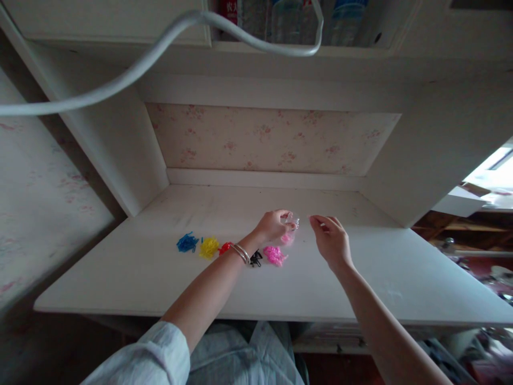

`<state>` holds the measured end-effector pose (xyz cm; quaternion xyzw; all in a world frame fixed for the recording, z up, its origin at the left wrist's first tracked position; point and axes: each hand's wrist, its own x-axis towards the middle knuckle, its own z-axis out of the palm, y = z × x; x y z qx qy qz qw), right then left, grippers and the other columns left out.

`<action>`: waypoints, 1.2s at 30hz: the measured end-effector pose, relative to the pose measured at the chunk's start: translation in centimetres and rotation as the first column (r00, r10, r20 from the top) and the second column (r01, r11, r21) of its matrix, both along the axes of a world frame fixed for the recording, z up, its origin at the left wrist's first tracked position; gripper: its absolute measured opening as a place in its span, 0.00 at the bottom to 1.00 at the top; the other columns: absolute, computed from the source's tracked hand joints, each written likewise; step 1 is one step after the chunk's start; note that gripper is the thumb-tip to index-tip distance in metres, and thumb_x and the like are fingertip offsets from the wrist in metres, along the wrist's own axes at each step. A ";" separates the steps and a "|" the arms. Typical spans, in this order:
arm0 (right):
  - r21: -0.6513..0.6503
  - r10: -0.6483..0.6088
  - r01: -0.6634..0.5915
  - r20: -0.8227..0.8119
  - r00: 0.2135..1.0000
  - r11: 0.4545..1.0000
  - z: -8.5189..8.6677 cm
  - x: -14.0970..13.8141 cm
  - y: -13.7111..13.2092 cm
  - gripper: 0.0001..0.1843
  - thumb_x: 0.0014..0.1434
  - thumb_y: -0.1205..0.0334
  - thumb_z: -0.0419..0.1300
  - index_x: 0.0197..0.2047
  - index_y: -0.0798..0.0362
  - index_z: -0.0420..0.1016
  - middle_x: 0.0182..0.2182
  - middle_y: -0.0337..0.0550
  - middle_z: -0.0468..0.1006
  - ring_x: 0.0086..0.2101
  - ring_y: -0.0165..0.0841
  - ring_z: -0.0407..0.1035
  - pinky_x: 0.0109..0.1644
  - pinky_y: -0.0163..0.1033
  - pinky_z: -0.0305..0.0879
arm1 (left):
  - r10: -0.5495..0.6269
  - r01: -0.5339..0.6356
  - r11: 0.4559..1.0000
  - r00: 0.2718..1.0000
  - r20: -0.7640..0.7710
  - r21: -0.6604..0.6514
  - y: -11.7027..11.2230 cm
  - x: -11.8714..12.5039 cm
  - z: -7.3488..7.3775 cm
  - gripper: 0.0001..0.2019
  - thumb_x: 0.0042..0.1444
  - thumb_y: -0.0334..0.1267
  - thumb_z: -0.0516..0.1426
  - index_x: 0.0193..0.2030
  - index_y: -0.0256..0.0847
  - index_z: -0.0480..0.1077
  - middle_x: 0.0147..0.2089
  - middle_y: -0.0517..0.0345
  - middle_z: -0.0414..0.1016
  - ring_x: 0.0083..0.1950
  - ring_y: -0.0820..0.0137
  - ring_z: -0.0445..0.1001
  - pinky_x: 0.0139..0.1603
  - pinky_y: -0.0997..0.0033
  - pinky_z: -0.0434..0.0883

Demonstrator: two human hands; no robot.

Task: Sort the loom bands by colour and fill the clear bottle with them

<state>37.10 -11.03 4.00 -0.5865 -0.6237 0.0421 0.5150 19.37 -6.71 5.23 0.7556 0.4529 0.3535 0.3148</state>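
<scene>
My left hand (pixel 273 226) is closed around a small clear plastic container (pixel 294 221), tilted above the white tabletop. Just below it is a light pink clump (pixel 287 239); whether this lies on the table or inside the clear plastic I cannot tell. To the right, my right hand (pixel 332 241) is raised with thumb and forefinger pinched, and anything between them is too small to make out. Small piles of what look like little elastic bands lie near my left forearm: blue (pixel 187 243), yellow (pixel 209 247), red (pixel 225 247), black (pixel 255 259) and bright pink (pixel 274 255). My forearm partly covers the red and black piles.
The white tabletop (pixel 160 289) sits in a cabinet alcove with side panels and a floral back wall (pixel 264 139). A white cable (pixel 160 51) hangs across the upper view. Above, a shelf holds plastic bottles (pixel 286 21).
</scene>
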 end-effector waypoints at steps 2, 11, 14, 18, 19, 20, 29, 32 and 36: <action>0.050 0.053 -0.055 0.045 0.998 0.997 1.4 -0.9 0.4 0.18 0.58 0.49 0.52 0.38 0.52 0.78 0.36 0.45 0.74 0.27 0.29 0.65 0.34 0.36 0.63 | -0.006 0.006 1.000 1.000 -0.007 0.013 -0.1 0.0 0.2 0.21 0.50 0.43 0.60 0.51 0.41 0.70 0.51 0.54 0.74 0.51 0.67 0.72 0.52 0.71 0.66; -0.075 0.080 -0.078 0.018 0.997 0.994 0.4 -2.4 2.2 0.20 0.56 0.47 0.55 0.43 0.50 0.78 0.35 0.43 0.76 0.28 0.30 0.68 0.35 0.36 0.64 | -0.015 0.014 0.996 1.000 0.008 0.084 0.3 0.2 -0.3 0.17 0.50 0.44 0.60 0.46 0.43 0.73 0.46 0.57 0.77 0.47 0.69 0.73 0.50 0.72 0.67; -0.166 0.165 -0.202 -0.211 0.963 0.965 -0.9 -2.7 1.8 0.30 0.53 0.45 0.57 0.55 0.51 0.69 0.41 0.46 0.76 0.33 0.33 0.72 0.34 0.37 0.67 | -0.047 0.045 0.999 0.998 0.052 0.029 0.3 0.3 -0.5 0.15 0.49 0.40 0.60 0.45 0.42 0.73 0.46 0.57 0.77 0.46 0.69 0.74 0.49 0.72 0.68; -0.215 0.319 -0.431 -0.413 0.853 0.876 -1.8 -3.2 0.8 0.29 0.55 0.45 0.56 0.56 0.51 0.67 0.44 0.48 0.77 0.41 0.37 0.72 0.40 0.39 0.69 | -0.124 0.126 0.991 0.991 0.049 -0.039 -0.3 0.1 -0.3 0.19 0.49 0.36 0.60 0.49 0.43 0.72 0.45 0.56 0.77 0.44 0.69 0.75 0.47 0.71 0.70; -0.202 0.342 -0.463 -0.440 0.830 0.863 -1.8 -3.3 0.5 0.28 0.55 0.46 0.56 0.55 0.51 0.68 0.44 0.48 0.77 0.42 0.38 0.72 0.42 0.40 0.68 | -0.126 0.127 0.991 0.992 0.025 -0.031 -0.5 0.0 -0.2 0.19 0.49 0.37 0.60 0.50 0.43 0.72 0.45 0.55 0.77 0.44 0.69 0.75 0.47 0.71 0.70; -0.185 0.359 -0.483 -0.460 0.812 0.856 -1.7 -3.3 0.2 0.26 0.56 0.46 0.55 0.54 0.52 0.69 0.45 0.49 0.77 0.43 0.39 0.72 0.43 0.41 0.68 | -0.127 0.127 0.992 0.992 -0.004 -0.013 -0.7 -0.1 0.0 0.20 0.49 0.37 0.60 0.51 0.43 0.72 0.45 0.55 0.77 0.45 0.68 0.75 0.48 0.71 0.69; -0.218 0.290 -0.390 -0.381 0.878 0.895 -2.8 -2.7 0.1 0.25 0.54 0.47 0.58 0.51 0.51 0.70 0.43 0.46 0.77 0.44 0.38 0.72 0.44 0.40 0.67 | -0.070 0.093 0.990 0.977 -0.201 0.105 -1.8 -2.3 1.1 0.28 0.42 0.45 0.64 0.53 0.42 0.70 0.41 0.55 0.73 0.41 0.68 0.72 0.48 0.71 0.68; -0.208 0.241 -0.343 -0.397 0.885 0.916 -4.0 -2.8 0.5 0.27 0.49 0.49 0.63 0.51 0.50 0.68 0.43 0.46 0.77 0.42 0.37 0.72 0.41 0.39 0.68 | 0.020 0.029 0.987 0.955 -0.296 0.158 -3.6 -3.1 0.3 0.21 0.49 0.44 0.59 0.50 0.45 0.72 0.40 0.55 0.72 0.40 0.67 0.72 0.44 0.70 0.68; -0.306 0.169 -0.271 -0.321 0.932 0.913 -5.0 -3.0 0.3 0.26 0.45 0.48 0.65 0.47 0.50 0.71 0.39 0.47 0.78 0.38 0.38 0.73 0.39 0.40 0.68 | 0.011 0.051 0.990 0.898 -0.440 0.130 -6.6 -3.0 -1.2 0.14 0.51 0.48 0.56 0.41 0.46 0.75 0.42 0.52 0.72 0.38 0.62 0.74 0.41 0.65 0.69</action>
